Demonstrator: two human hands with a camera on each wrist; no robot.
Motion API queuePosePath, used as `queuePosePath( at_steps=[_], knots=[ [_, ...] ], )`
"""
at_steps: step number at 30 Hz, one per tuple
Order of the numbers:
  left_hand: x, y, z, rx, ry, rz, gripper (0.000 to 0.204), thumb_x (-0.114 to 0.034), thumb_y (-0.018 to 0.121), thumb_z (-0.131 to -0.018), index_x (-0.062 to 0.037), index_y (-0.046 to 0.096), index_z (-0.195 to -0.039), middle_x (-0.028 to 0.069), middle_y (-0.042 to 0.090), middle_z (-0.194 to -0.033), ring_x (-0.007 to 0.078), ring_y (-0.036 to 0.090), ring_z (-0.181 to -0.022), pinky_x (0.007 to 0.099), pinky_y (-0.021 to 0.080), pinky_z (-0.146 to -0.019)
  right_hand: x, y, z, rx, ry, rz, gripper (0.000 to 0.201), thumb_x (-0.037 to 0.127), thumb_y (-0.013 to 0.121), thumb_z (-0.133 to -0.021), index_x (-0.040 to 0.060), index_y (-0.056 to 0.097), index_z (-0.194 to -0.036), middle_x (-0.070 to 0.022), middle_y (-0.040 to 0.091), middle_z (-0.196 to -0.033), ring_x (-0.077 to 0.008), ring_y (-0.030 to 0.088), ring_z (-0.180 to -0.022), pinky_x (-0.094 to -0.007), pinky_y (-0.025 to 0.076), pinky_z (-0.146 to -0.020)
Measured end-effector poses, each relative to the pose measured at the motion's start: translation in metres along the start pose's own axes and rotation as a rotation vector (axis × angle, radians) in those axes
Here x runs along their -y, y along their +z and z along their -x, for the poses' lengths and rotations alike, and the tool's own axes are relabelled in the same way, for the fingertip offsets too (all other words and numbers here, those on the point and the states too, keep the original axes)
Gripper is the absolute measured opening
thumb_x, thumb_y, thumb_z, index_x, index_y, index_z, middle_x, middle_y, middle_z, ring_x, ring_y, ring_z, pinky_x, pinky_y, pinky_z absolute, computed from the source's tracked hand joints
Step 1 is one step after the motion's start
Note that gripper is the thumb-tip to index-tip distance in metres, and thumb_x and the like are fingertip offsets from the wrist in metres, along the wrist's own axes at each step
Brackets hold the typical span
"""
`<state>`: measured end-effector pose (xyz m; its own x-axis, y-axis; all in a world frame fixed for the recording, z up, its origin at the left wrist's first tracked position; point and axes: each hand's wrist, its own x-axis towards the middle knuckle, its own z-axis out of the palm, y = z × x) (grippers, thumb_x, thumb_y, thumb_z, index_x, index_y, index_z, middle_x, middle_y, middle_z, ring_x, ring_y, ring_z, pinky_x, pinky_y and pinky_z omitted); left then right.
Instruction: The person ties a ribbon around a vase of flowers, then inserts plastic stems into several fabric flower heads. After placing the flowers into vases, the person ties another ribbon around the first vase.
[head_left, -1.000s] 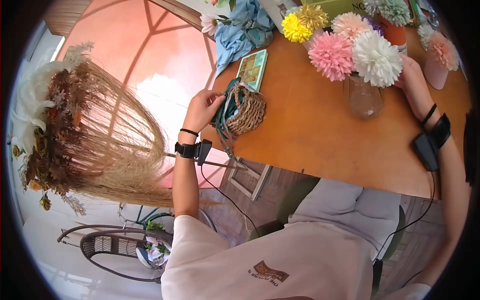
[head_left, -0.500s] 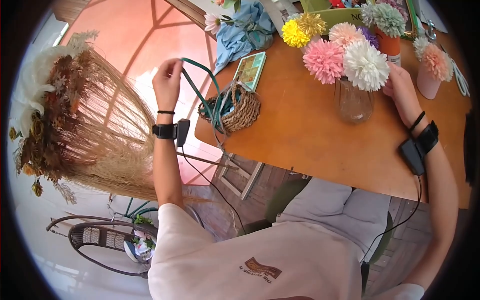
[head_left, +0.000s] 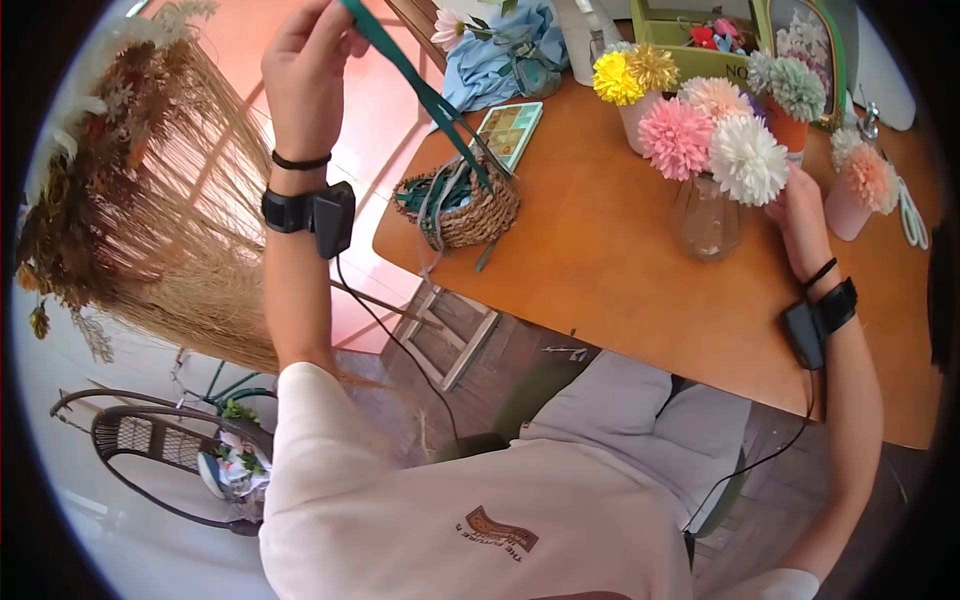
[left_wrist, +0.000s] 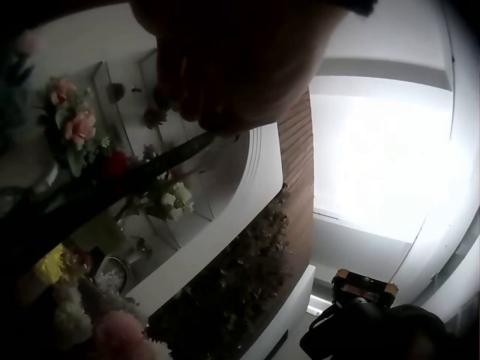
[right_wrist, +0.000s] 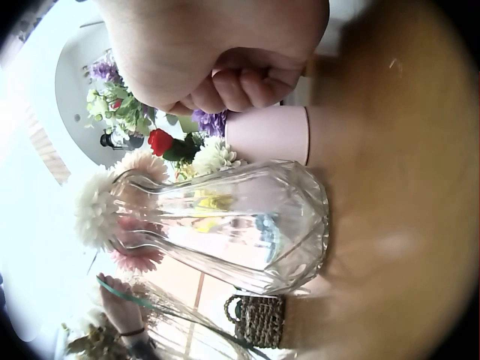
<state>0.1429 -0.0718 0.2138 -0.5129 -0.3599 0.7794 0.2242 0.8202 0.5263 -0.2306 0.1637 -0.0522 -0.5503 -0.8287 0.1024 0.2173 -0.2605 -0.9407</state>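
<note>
High at the upper left of the head view, my left hand (head_left: 310,95) pinches a dark green ribbon (head_left: 412,82). The ribbon slants down to a woven basket (head_left: 480,222), which holds more green and grey ribbon and sits at the table's left end. In the left wrist view the ribbon (left_wrist: 150,174) is a dark band running from the fingertips. My right hand (head_left: 803,225) stays beside a faceted glass vase (head_left: 706,230) bearing pink, peach and white pompom flowers (head_left: 748,160). Its fingers (right_wrist: 225,90) are loosely curled with nothing visible in them.
Left of the table stands a large dried-grass arrangement (head_left: 180,220). Behind the basket lie a pale green compartment box (head_left: 510,135) and a blue cloth (head_left: 485,70). A pink cup of flowers (head_left: 848,212) stands near my right hand, and a green box (head_left: 690,60) sits farther back.
My left hand has moved from the basket up and to the left, drawing the green ribbon out into a long taut length. The right hand remains by the vase.
</note>
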Motion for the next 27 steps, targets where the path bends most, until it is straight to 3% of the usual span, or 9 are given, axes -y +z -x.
queuePosePath(
  at_steps=[4, 5, 10, 13, 16, 19, 22, 24, 27],
  knots=[
    [-0.048, 0.052, 0.004, 0.104, 0.048, 0.062, 0.019, -0.008, 0.059, -0.102, 0.0041, 0.068, -0.113, 0.0057, 0.07, -0.098, 0.0134, 0.067, -0.092, 0.0281, 0.053, -0.08, 0.009, 0.003, 0.004, 0.003, -0.043, 0.007, 0.023, 0.032, 0.057, -0.105, 0.0146, 0.059, -0.089, 0.0126, 0.034, -0.07, -0.0011, 0.031, -0.06, -0.0212, 0.023, -0.054],
    [-0.054, 0.067, 0.004, -0.064, -0.033, -0.076, 0.015, -0.009, 0.062, -0.099, 0.0034, 0.07, -0.105, 0.0072, 0.072, -0.09, 0.015, 0.069, -0.084, 0.0299, 0.054, -0.075, 0.011, 0.004, 0.003, 0.005, -0.052, -0.002, 0.023, 0.031, 0.058, -0.104, 0.0147, 0.059, -0.089, 0.0125, 0.034, -0.069, -0.0009, 0.032, -0.06, -0.0212, 0.023, -0.053],
    [-0.051, 0.099, 0.003, 0.256, 0.336, 0.166, 0.018, -0.001, 0.054, -0.102, 0.0073, 0.066, -0.112, 0.0148, 0.068, -0.104, 0.0209, 0.066, -0.09, 0.0339, 0.055, -0.083, 0.039, 0.002, 0.007, 0.058, -0.151, 0.018, 0.033, 0.031, 0.058, -0.105, 0.015, 0.051, -0.077, 0.0098, 0.037, -0.069, -0.0023, 0.032, -0.061, -0.0227, 0.024, -0.055],
    [-0.062, 0.132, 0.012, 0.185, 0.336, 0.23, 0.016, 0.002, 0.059, -0.099, 0.0066, 0.067, -0.112, 0.0118, 0.07, -0.099, 0.0183, 0.068, -0.087, 0.0312, 0.056, -0.079, 0.08, 0.017, 0.033, -0.116, -0.625, 0.359, 0.034, 0.028, 0.058, -0.105, 0.0073, 0.052, -0.078, 0.0072, 0.044, -0.071, -0.004, 0.039, -0.064, -0.0236, 0.031, -0.058],
    [-0.076, 0.162, 0.018, 0.142, 0.304, 0.116, 0.014, 0.0, 0.065, -0.096, 0.0047, 0.07, -0.109, 0.0081, 0.072, -0.095, 0.0111, 0.067, -0.081, 0.0256, 0.054, -0.073, 0.122, 0.054, 0.064, 0.027, -0.884, 0.561, 0.028, 0.028, 0.059, -0.104, 0.0038, 0.06, -0.09, 0.0051, 0.056, -0.078, -0.0061, 0.048, -0.07, -0.0226, 0.039, -0.065],
    [-0.079, 0.182, 0.014, 0.148, 0.385, -0.031, 0.012, -0.009, 0.069, -0.096, 0.0006, 0.073, -0.102, 0.0037, 0.07, -0.081, 0.0073, 0.064, -0.071, 0.0226, 0.051, -0.065, 0.145, 0.102, 0.09, 0.279, -0.691, 0.563, 0.026, 0.024, 0.061, -0.102, 0.0016, 0.063, -0.116, 0.0012, 0.066, -0.093, -0.009, 0.061, -0.085, -0.0241, 0.049, -0.078],
    [-0.062, 0.179, 0.0, 0.146, 0.556, -0.159, 0.014, -0.01, 0.066, -0.095, 0.0022, 0.071, -0.099, 0.0092, 0.073, -0.083, 0.0145, 0.069, -0.074, 0.0289, 0.054, -0.068, 0.161, 0.116, 0.093, 0.419, -0.351, 0.506, 0.025, 0.021, 0.061, -0.103, 0.0011, 0.063, -0.119, 0.0003, 0.066, -0.092, -0.0089, 0.063, -0.086, -0.0246, 0.05, -0.078],
    [-0.071, 0.171, 0.001, 0.131, 0.425, -0.195, 0.014, -0.011, 0.068, -0.092, 0.0018, 0.072, -0.096, 0.0108, 0.072, -0.077, 0.0148, 0.068, -0.067, 0.0285, 0.053, -0.062, 0.172, 0.108, 0.086, 0.373, -0.336, 0.556, 0.027, 0.02, 0.06, -0.104, -0.0019, 0.065, -0.118, -0.0006, 0.065, -0.086, -0.008, 0.061, -0.079, -0.0235, 0.05, -0.072],
    [-0.046, 0.161, -0.011, 0.224, 0.102, -0.159, 0.015, -0.012, 0.068, -0.092, 0.0024, 0.073, -0.096, 0.0086, 0.073, -0.076, 0.0124, 0.067, -0.067, 0.0268, 0.052, -0.062, 0.179, 0.081, 0.061, 0.318, -0.265, 0.369, 0.031, 0.023, 0.058, -0.105, -0.0033, 0.066, -0.118, 0.0058, 0.047, -0.072, -0.0056, 0.049, -0.065, -0.0218, 0.044, -0.064]
  ],
)
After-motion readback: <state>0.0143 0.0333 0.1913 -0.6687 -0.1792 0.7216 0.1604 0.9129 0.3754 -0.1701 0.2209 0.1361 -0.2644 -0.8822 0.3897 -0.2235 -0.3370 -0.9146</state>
